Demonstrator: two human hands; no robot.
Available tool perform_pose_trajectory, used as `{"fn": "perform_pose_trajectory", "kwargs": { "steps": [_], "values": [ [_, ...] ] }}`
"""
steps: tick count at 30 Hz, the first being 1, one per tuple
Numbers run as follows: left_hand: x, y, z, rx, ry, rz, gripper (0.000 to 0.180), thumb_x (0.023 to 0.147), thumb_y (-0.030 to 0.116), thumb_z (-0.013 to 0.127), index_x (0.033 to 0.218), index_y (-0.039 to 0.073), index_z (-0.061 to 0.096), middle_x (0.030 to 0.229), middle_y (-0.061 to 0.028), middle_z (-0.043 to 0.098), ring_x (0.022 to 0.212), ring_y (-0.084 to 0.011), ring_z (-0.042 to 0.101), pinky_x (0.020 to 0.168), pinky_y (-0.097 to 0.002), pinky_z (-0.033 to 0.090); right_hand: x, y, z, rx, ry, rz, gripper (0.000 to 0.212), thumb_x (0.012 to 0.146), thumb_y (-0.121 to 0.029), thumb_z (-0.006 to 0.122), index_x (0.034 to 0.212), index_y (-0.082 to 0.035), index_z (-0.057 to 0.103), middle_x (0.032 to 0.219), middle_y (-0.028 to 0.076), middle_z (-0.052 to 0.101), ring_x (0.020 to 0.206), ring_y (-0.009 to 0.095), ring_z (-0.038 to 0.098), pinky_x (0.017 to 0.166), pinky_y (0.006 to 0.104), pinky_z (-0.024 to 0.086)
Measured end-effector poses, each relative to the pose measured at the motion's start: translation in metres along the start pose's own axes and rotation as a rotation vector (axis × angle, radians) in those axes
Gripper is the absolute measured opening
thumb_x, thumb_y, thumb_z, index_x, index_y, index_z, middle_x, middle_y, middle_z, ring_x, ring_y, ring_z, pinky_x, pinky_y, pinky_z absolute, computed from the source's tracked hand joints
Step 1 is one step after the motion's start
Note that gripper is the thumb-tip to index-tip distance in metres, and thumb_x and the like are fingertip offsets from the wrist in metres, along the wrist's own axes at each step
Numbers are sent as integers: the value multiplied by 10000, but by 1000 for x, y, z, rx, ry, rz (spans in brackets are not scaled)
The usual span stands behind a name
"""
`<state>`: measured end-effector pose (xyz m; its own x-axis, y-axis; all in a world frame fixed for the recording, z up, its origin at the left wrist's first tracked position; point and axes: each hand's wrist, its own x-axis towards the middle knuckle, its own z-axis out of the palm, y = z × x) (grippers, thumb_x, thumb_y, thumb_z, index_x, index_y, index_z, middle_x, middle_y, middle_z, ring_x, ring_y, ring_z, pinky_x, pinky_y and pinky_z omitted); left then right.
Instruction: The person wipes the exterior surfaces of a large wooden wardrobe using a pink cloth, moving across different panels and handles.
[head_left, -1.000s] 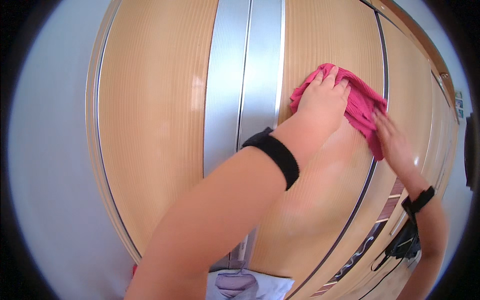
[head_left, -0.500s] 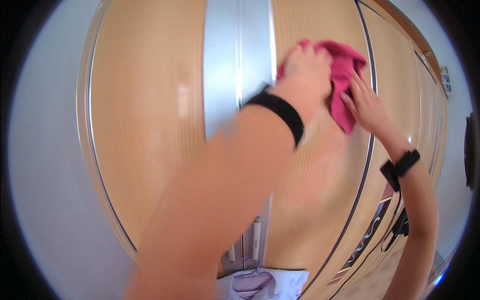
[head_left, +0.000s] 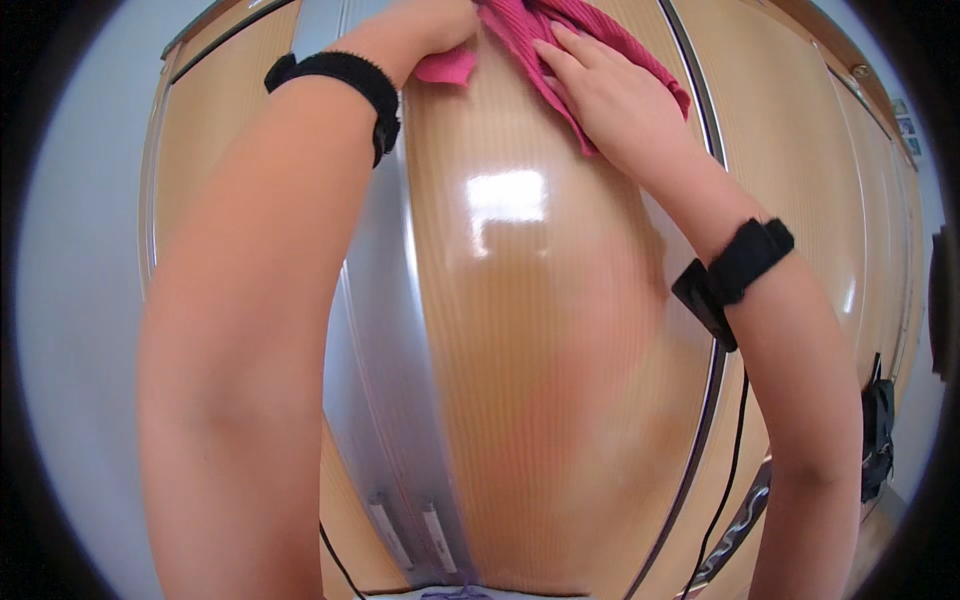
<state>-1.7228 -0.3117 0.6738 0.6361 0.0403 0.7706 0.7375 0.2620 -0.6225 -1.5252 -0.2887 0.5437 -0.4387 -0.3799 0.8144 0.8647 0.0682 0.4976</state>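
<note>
A pink ribbed cloth lies bunched against a glossy wood-grain cabinet door, high up. My left hand is closed on its left part, its fingers cut off by the upper edge; a small flap of cloth hangs below the palm. On the cloth's right part rests my right hand, its fingers stretched out and slightly apart. Black straps go round both wrists. A flat black piece sits by the right strap.
Silvery strips with two pale upright handles run down left of the door. A dark cable hangs near my right forearm. More door panels and a black bag are at the right. White fabric shows at the lower edge.
Both hands and the cloth have moved up and leftward in view, and the view itself has shifted. My right hand now reaches further over the cloth. A bright reflection shows on the door.
</note>
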Motion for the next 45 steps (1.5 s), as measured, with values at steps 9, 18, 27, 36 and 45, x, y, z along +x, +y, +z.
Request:
{"fn": "perform_pose_trajectory", "kwargs": {
  "steps": [9, 18, 27, 36, 45],
  "values": [
    [12, -12, 18, -47, 102, -108, 299, 862, 189, 443, 1052, -17, 546, 1070, -203, 561, 1026, -365, 522, 914, -448, 410, 51, 63, 19, 151, -175, 110, 402, 948, -278, 397, 1274, -61, 486, 1256, 186, 512, 1130, 301, 525, 947, 372, 427],
    [-11, -24, 1, -184, 122, -277, 256, 855, 125, 417, 1029, -16, 540, 1096, -212, 567, 1022, -366, 547, 891, -434, 434, 82, 59, 32, 229, -95, 55, 377, 916, -233, 437, 1215, -23, 527, 1220, 162, 538, 1110, 306, 524, 947, 374, 422],
    [-66, 22, -18, -121, 83, -235, 262, 830, 80, 421, 1040, -41, 521, 1083, -244, 565, 961, -400, 565, 830, -452, 452, 54, 42, 42, 86, 86, -56, 312, 903, -168, 455, 1176, -63, 564, 1187, 104, 571, 1069, 255, 558, 892, 355, 463],
    [-140, 89, -67, -120, -187, -40, 472, 797, 38, 447, 1247, -103, 435, 1207, -242, 510, 1052, -356, 536, 933, -384, 425, 3, 7, -35, 221, -198, -168, 228, 767, -178, 618, 940, -32, 591, 945, 130, 624, 884, 294, 616, 763, 394, 502],
    [-109, 84, -80, -229, -342, -68, 266, 820, 51, 456, 1067, -40, 491, 1078, -222, 561, 934, -384, 577, 825, -431, 470, 8, -12, -39, 200, -403, -124, 387, 789, -207, 618, 1124, -37, 521, 1027, 144, 582, 931, 324, 589, 808, 387, 490]
  ]
}}
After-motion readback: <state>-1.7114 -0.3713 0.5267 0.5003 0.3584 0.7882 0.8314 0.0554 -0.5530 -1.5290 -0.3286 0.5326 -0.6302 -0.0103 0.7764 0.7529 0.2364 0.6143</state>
